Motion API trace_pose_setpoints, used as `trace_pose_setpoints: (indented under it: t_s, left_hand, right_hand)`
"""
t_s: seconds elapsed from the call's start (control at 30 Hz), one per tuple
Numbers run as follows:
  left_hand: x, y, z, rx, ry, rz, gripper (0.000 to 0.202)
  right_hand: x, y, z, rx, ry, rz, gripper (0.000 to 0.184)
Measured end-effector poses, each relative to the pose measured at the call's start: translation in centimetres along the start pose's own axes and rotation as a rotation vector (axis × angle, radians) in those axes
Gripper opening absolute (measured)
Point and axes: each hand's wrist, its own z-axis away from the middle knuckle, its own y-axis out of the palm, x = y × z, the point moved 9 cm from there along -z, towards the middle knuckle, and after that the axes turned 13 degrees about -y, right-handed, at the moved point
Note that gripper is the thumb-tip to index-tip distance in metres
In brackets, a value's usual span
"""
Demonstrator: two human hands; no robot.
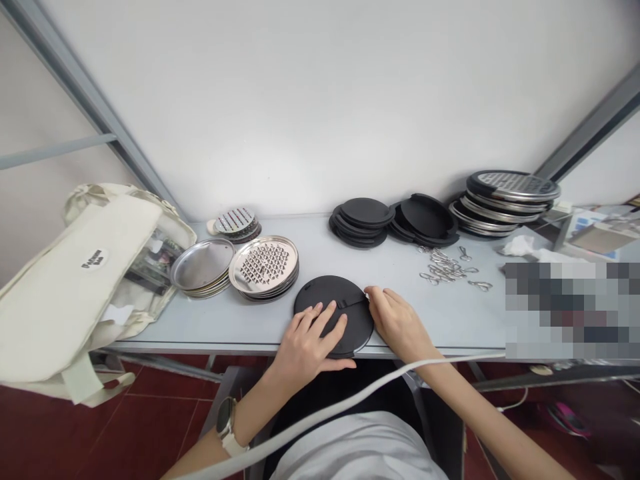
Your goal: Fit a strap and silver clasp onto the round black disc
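A black round plastic disc (353,327) lies at the table's front edge, with a slot-like seam running to its right rim. My left hand (310,340) rests on it, fingers spread flat over the near left part. At the disc's right rim my right hand (397,320) is closed in a pinch; what its fingertips hold there is too small to make out. Left of the disc is a stack of round metal grater plates (265,267). Beyond my right hand lies a loose pile of small metal clips (443,267).
Plain metal discs (203,263) and smaller grater plates (235,220) stand at left, beside a cream bag (75,287). Black discs (363,213), black round holders (425,220) and assembled graters (510,193) are stacked along the wall. A white cable (345,403) crosses before me.
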Motion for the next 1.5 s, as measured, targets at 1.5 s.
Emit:
trace_pose_setpoints:
  t_s: [1.5]
  left_hand:
    - [0.2, -1.0, 0.2, -0.025, 0.045, 0.159, 0.052]
  right_hand:
    - [-1.0, 0.1, 0.0, 0.060, 0.184, -0.589, 0.013]
